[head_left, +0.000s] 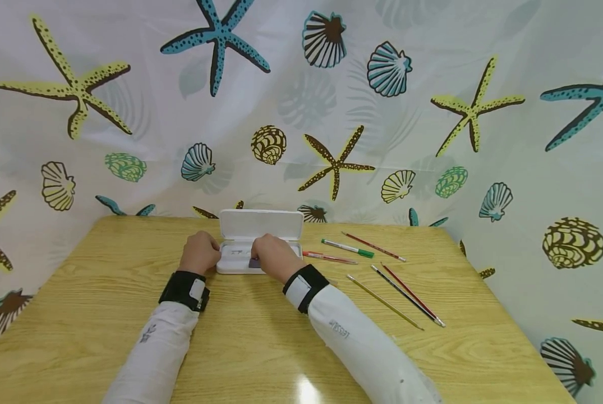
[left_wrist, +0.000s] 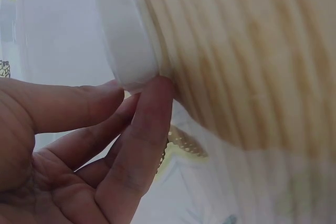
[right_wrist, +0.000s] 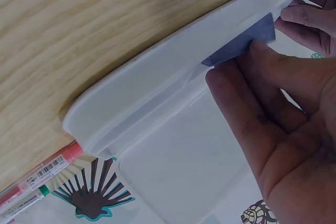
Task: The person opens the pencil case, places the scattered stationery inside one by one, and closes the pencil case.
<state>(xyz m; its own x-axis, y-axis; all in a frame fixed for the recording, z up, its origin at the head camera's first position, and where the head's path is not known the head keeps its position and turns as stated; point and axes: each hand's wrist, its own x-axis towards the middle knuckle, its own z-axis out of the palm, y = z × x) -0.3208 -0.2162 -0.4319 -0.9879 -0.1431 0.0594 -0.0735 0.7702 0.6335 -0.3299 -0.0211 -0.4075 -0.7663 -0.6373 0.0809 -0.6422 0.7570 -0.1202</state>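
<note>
A white pencil case (head_left: 262, 224) stands on the wooden table with its lid raised at the back. My left hand (head_left: 200, 252) holds the case's left end, thumb and fingertips pinching the wall (left_wrist: 131, 51) in the left wrist view. Over the tray of the case, my right hand (head_left: 277, 257) pinches a dark blue-grey eraser (right_wrist: 241, 40) with slanted ends between thumb and fingers. The eraser lies along the inner side of the front wall (right_wrist: 142, 85) in the right wrist view. In the head view the right hand hides part of the tray.
Right of the case lie a red-orange pen (head_left: 330, 257), a green-capped marker (head_left: 348, 248) and a red pencil (head_left: 374, 247). Nearer me are a yellow pencil (head_left: 384, 302), a dark pencil (head_left: 402, 293) and another red pencil (head_left: 407, 286). A shell-patterned cloth (head_left: 281, 191) hangs behind the table.
</note>
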